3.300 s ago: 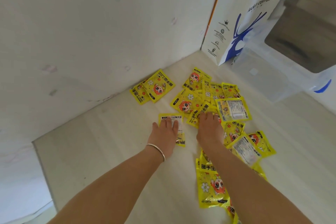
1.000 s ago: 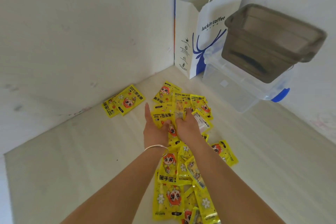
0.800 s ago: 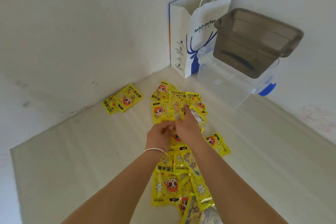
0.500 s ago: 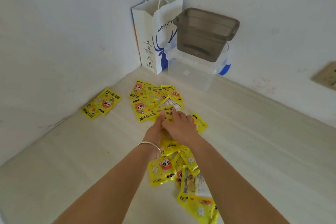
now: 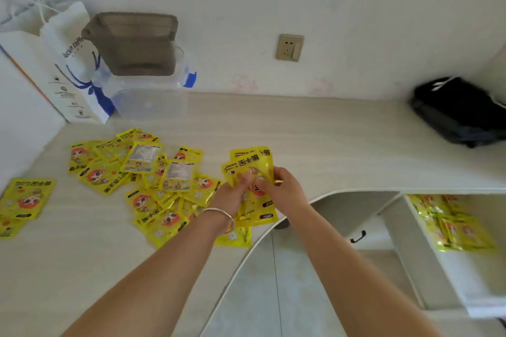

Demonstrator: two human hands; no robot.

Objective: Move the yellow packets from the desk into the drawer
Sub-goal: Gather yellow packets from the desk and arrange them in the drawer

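Observation:
Both hands hold a small stack of yellow packets (image 5: pixel 252 165) lifted above the desk's front edge. My left hand (image 5: pixel 232 194), with a bracelet at the wrist, grips the stack's left side; my right hand (image 5: pixel 282 189) grips its right side. A loose heap of yellow packets (image 5: pixel 153 180) with orange cartoon faces lies on the desk (image 5: pixel 342 145) to the left. Two more packets (image 5: pixel 26 198) lie apart at the far left. The open drawer (image 5: pixel 427 262) at lower right holds several yellow packets (image 5: pixel 454 224).
A white paper bag (image 5: pixel 74 71) stands in the back left corner beside a clear plastic box (image 5: pixel 153 98) with a grey tub (image 5: pixel 134 44) on top. A black bag (image 5: pixel 462 112) lies at the desk's right end. A wall socket (image 5: pixel 289 47) is behind.
My view has swung right, bringing the drawer and black bag into sight. Both hands lifted a stack of packets off the heap and carried it rightward over the desk's front edge.

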